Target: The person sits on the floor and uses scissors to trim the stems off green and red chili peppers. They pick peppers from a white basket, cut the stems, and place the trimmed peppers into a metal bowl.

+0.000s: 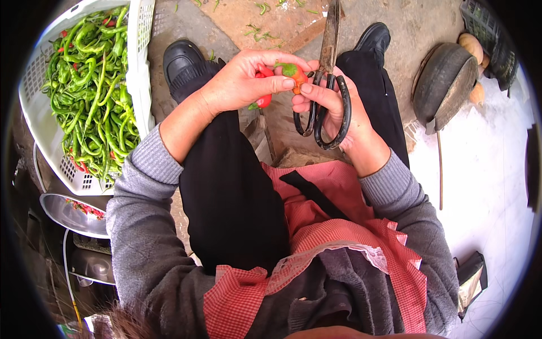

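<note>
My left hand (237,80) has its fingers curled around red chili peppers (264,101). Its thumb and forefinger pinch a short orange-red pepper (298,77) with a green top. In my right hand (355,116) is a pair of old scissors (327,63) with black loop handles and rust-stained blades pointing away from me. The right thumb and fingertips also touch the lower end of the orange-red pepper, so both hands meet at it. How far the scissor blades are parted is hard to see.
To my left stands a white plastic basket (142,80) heaped with green peppers (91,93). Behind it sits a metal bowl (55,212) with red pieces. Green scraps (258,33) lie on the floor (182,19). At right are a dark rounded container (442,80) and pumpkins (471,45).
</note>
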